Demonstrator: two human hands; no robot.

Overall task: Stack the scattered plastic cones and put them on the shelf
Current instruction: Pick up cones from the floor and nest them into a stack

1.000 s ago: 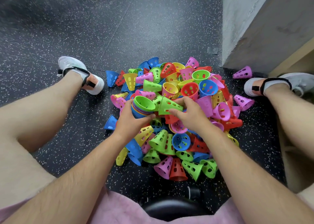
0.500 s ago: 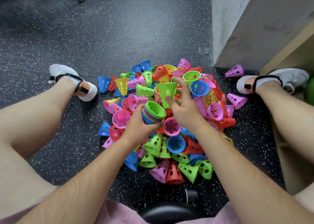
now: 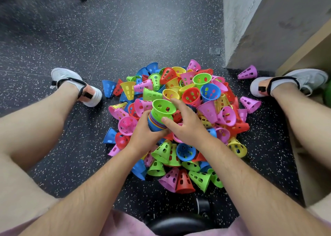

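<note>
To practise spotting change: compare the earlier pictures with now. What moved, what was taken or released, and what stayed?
The right hand carried the green cone from beside the stack onto its top, where it now sits nested; the hand still pinches it. The left hand kept gripping the stack, and the loose pile looks unchanged.

**Where everything sits**

I see a big pile of cones (image 3: pixel 208 92) on the floor (image 3: pixel 125 39), between the left shoe (image 3: pixel 68 76) and the right shoe (image 3: pixel 304 80). The stack (image 3: pixel 156 123) sits over the pile's middle, with the left hand (image 3: pixel 145 137) on its left and the right hand (image 3: pixel 187 128) on its right. One cone (image 3: pixel 248 72) lies alone at the floor's right edge, by the wall (image 3: pixel 268 30).
</note>
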